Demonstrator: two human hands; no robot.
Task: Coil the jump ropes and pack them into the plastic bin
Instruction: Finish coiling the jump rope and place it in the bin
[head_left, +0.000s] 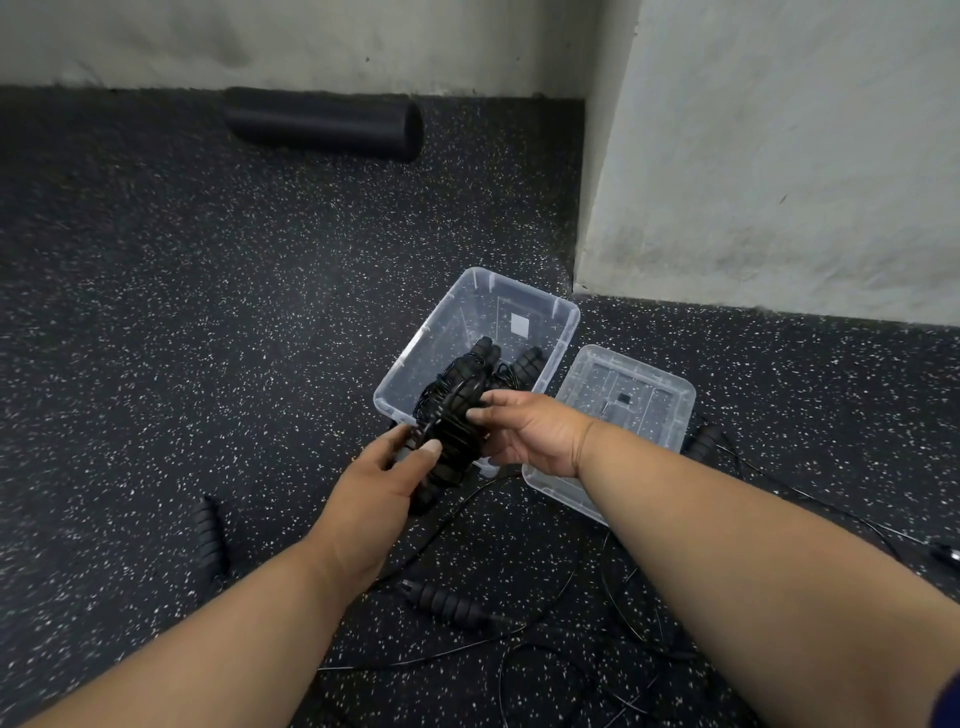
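A coiled black jump rope (451, 435), its cord wound round the ribbed handles, is held over the near edge of the clear plastic bin (439, 323). My left hand (384, 478) grips its lower end and my right hand (524, 431) pinches its upper side. Another black bundle (524, 364) lies inside the bin. Loose ropes remain on the floor: a ribbed handle (448, 606) with thin cord near my forearms, another handle (209, 535) at the left, and one (702, 440) behind the lid.
The bin's clear lid (644, 395) lies on the speckled black floor right of the bin. A black foam roller (327, 128) rests against the far wall. A grey wall corner (727, 182) stands just behind the bin. Tangled thin cords (613, 639) spread across the floor below.
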